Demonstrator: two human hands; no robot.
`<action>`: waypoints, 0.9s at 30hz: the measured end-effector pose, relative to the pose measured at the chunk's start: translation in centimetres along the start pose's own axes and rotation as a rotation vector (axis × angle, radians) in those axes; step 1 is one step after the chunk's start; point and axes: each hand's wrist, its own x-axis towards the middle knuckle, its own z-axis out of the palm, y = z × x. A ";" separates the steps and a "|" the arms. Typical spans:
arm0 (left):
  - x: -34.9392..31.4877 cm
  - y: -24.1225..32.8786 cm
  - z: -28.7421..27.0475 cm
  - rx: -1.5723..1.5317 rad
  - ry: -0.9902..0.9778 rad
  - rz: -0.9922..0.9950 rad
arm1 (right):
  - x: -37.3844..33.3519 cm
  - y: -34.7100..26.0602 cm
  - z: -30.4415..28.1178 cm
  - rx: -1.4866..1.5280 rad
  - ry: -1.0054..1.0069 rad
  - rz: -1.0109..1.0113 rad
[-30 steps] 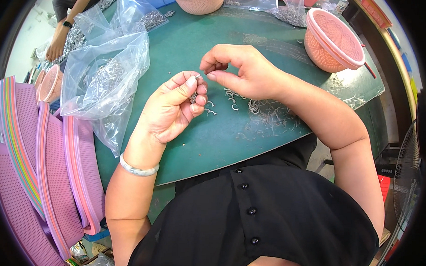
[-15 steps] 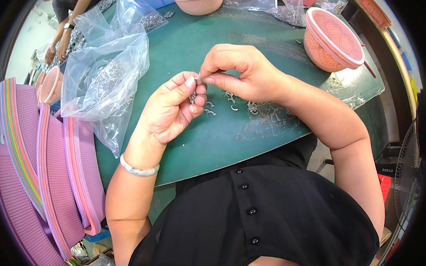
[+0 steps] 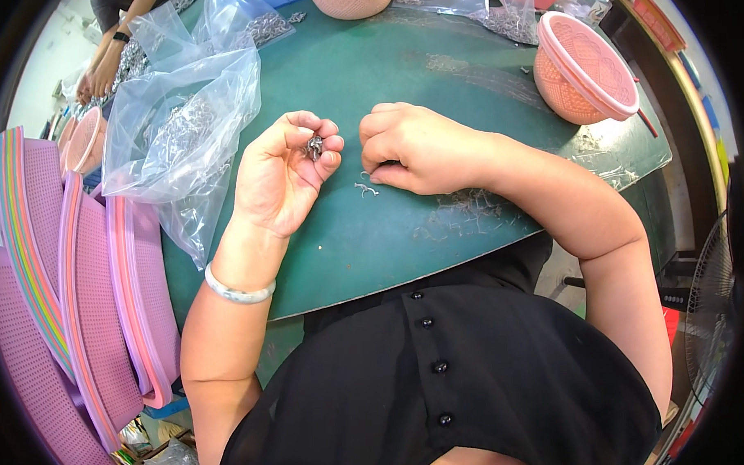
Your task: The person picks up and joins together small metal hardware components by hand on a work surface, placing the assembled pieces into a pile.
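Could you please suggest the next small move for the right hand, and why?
Perhaps pinch one of the small curved metal pieces: the right hand is right beside them, while the left hand holds a metal cluster.

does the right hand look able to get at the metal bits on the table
Likely yes: the right hand is right beside the metal bits, with nothing visible between them.

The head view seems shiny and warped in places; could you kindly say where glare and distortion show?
Head view: glare whitens the green table beside the right-hand pink basket; head view: highlights streak the clear bag, purple baskets look stretched near the dark rim, and metal pieces in the left hand blend together.
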 end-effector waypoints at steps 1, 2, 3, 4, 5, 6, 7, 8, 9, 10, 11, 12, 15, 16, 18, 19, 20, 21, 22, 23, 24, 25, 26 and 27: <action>0.0 0.0 0.0 0.033 0.017 -0.013 | 0.0 0.0 0.1 -0.001 -0.001 0.001; 0.0 -0.1 0.0 0.033 0.016 -0.014 | 0.0 0.1 0.3 -0.013 0.007 -0.019; 0.0 -0.2 0.0 0.098 0.040 -0.034 | 0.0 0.1 0.3 -0.024 0.014 -0.041; 0.0 -0.2 0.0 0.163 0.064 -0.054 | 0.0 0.1 0.3 -0.024 0.014 -0.042; -0.1 -0.3 0.2 0.163 0.064 -0.054 | 0.1 0.2 0.3 -0.028 0.044 -0.049; -0.3 -0.3 0.5 0.258 0.079 -0.068 | 0.2 0.2 0.3 -0.031 0.074 -0.057; -0.4 -0.4 0.8 0.353 0.094 -0.083 | 0.2 0.2 0.2 -0.031 0.074 -0.057; -0.5 -0.4 0.8 0.353 0.094 -0.082 | 0.3 0.1 0.0 -0.035 0.167 -0.059; -0.5 -0.4 0.9 0.420 0.086 -0.104 | 0.4 0.0 -0.2 -0.040 0.260 -0.060; -0.5 -0.4 1.0 0.486 0.077 -0.127 | 0.4 -0.1 -0.4 -0.041 0.261 -0.059; -0.6 -0.4 1.4 0.508 0.088 -0.191 | 0.4 -0.2 -0.7 -0.078 0.293 -0.082; -0.7 -0.4 1.3 0.509 0.087 -0.190 | 0.5 -0.3 -0.8 -0.117 0.327 -0.106; -0.7 -0.5 1.0 0.486 0.007 -0.204 | 0.5 -0.3 -0.7 -0.076 0.399 -0.105; -0.7 -0.5 1.0 0.470 0.000 -0.160 | 0.5 -0.3 -0.7 -0.076 0.399 -0.106; -0.6 -0.6 0.9 0.455 -0.009 -0.115 | 0.4 -0.5 -1.0 -0.023 0.378 0.014; -0.6 -0.6 0.9 0.417 -0.019 -0.085 | 0.2 -0.4 -0.9 -0.012 0.306 0.001; -0.5 -0.6 0.9 0.379 -0.029 -0.054 | 0.0 -0.2 -0.7 -0.002 0.233 -0.012; -0.5 -0.6 0.8 0.381 -0.028 -0.052 | -0.1 -0.3 -0.3 0.032 0.159 -0.024; -0.5 -0.6 0.8 0.355 -0.055 -0.040 | 0.0 -0.7 -0.2 0.000 0.100 -0.036; -0.5 -0.5 0.8 0.330 -0.082 -0.029 | 0.1 -0.9 0.0 0.005 0.051 -0.030; -0.5 -0.6 0.8 0.330 -0.084 -0.029 | 0.0 -0.9 0.2 0.008 0.001 -0.020; -0.5 -0.7 0.7 0.331 -0.107 -0.013 | 0.0 -0.6 0.7 0.011 0.026 -0.074; -0.5 -0.8 0.7 0.331 -0.131 0.004 | -0.1 -0.5 0.7 0.009 0.027 -0.073; -0.5 -0.8 0.8 0.331 -0.131 0.004 | 0.0 -0.5 0.8 -0.009 0.020 -0.069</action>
